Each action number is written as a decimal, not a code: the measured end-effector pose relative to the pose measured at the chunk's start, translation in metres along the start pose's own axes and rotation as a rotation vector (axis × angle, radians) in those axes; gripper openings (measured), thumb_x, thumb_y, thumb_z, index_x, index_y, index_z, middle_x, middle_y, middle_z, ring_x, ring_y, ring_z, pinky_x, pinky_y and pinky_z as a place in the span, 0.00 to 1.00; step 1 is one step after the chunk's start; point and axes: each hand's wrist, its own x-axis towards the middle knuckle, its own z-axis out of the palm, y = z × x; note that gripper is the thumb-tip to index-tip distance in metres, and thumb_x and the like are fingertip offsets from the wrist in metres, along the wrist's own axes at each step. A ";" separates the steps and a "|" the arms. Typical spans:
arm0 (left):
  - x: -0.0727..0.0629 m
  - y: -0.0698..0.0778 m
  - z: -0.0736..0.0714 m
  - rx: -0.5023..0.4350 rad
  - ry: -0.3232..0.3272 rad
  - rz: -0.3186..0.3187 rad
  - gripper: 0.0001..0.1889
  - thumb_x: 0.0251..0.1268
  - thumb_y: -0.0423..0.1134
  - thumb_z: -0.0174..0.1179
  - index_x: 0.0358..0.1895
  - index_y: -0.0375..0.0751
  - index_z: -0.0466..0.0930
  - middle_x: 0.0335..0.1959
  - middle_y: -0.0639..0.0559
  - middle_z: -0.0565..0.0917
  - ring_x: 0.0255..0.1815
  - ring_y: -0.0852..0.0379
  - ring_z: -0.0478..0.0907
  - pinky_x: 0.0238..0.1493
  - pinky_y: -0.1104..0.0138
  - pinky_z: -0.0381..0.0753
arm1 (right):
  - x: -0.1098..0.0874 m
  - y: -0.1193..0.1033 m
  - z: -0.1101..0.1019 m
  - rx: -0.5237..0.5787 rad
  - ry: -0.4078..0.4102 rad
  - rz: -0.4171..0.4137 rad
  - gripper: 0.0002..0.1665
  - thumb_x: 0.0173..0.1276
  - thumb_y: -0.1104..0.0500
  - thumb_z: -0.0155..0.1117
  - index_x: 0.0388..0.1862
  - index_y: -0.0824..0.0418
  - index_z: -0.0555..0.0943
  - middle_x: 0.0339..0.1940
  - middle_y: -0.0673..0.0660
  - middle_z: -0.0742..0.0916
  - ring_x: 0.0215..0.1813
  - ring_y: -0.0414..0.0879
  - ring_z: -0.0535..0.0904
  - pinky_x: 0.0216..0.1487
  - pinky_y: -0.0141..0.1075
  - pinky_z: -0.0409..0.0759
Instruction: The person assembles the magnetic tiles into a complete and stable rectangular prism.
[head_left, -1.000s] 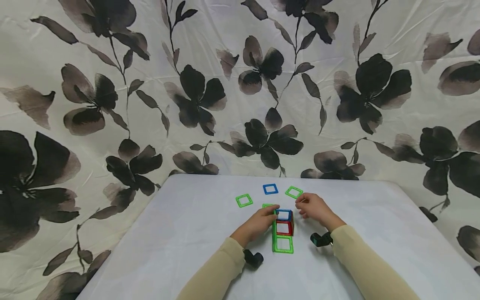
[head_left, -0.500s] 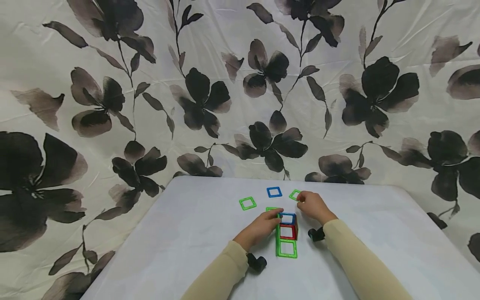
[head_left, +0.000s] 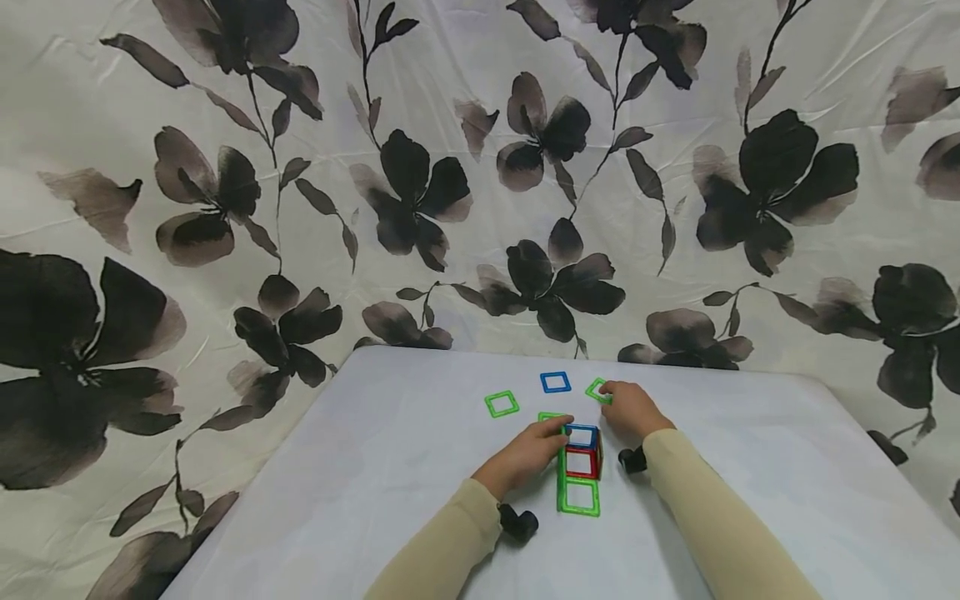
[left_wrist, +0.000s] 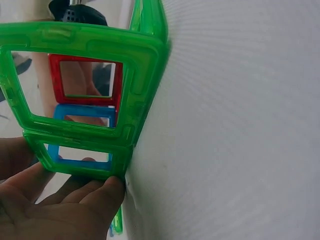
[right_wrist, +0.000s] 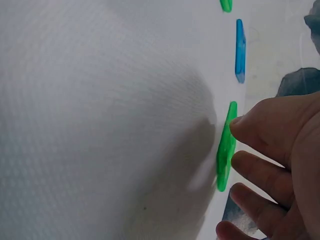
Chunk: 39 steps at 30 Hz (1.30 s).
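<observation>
A block of joined magnetic tiles [head_left: 581, 449] stands on the table, with blue, red and green square frames showing. My left hand [head_left: 525, 454] holds its left side near the blue frame. In the left wrist view, thumb and fingers lie around a green frame [left_wrist: 127, 95] of the block, with red [left_wrist: 56, 85] and blue frames seen through it. At the far right of the loose pieces, my right hand [head_left: 630, 410] reaches a flat green square tile [head_left: 596, 390]. In the right wrist view, the thumb and fingertips are spread beside that tile, at or very near its edge.
Loose on the white table [head_left: 390, 450] are a blue square tile [head_left: 555, 382] and a green one [head_left: 502, 404]. Another green tile [head_left: 552, 415] shows just behind the left hand. A floral cloth [head_left: 442, 200] hangs behind the table.
My right hand has moved a little away from the block to the loose green tile at the right. The left hand stays on the block. The head view has shifted slightly.
</observation>
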 end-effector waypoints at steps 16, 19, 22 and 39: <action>-0.001 0.004 0.003 0.017 -0.002 0.034 0.23 0.74 0.43 0.49 0.70 0.57 0.68 0.71 0.52 0.69 0.76 0.48 0.59 0.74 0.45 0.57 | -0.003 0.005 0.007 -0.184 0.045 -0.030 0.21 0.69 0.58 0.58 0.59 0.62 0.79 0.58 0.63 0.82 0.61 0.60 0.76 0.63 0.61 0.70; -0.002 0.004 0.003 0.027 -0.008 0.043 0.23 0.74 0.43 0.48 0.71 0.57 0.67 0.72 0.52 0.68 0.76 0.49 0.57 0.75 0.46 0.56 | -0.006 0.003 0.006 -0.250 0.074 -0.059 0.15 0.69 0.58 0.58 0.51 0.62 0.83 0.50 0.60 0.86 0.54 0.58 0.80 0.60 0.59 0.72; -0.003 0.005 0.003 0.031 -0.009 0.037 0.23 0.74 0.44 0.48 0.70 0.58 0.67 0.72 0.52 0.67 0.77 0.48 0.55 0.75 0.46 0.55 | -0.008 0.003 0.006 -0.310 0.085 -0.086 0.11 0.70 0.58 0.59 0.44 0.61 0.85 0.43 0.57 0.88 0.47 0.54 0.81 0.56 0.59 0.72; -0.002 0.003 -0.002 0.053 0.005 0.013 0.23 0.74 0.47 0.49 0.70 0.61 0.68 0.73 0.53 0.67 0.77 0.48 0.55 0.75 0.44 0.54 | -0.019 0.000 -0.002 -0.278 0.040 -0.100 0.05 0.65 0.56 0.62 0.31 0.56 0.81 0.28 0.51 0.85 0.34 0.48 0.76 0.54 0.53 0.70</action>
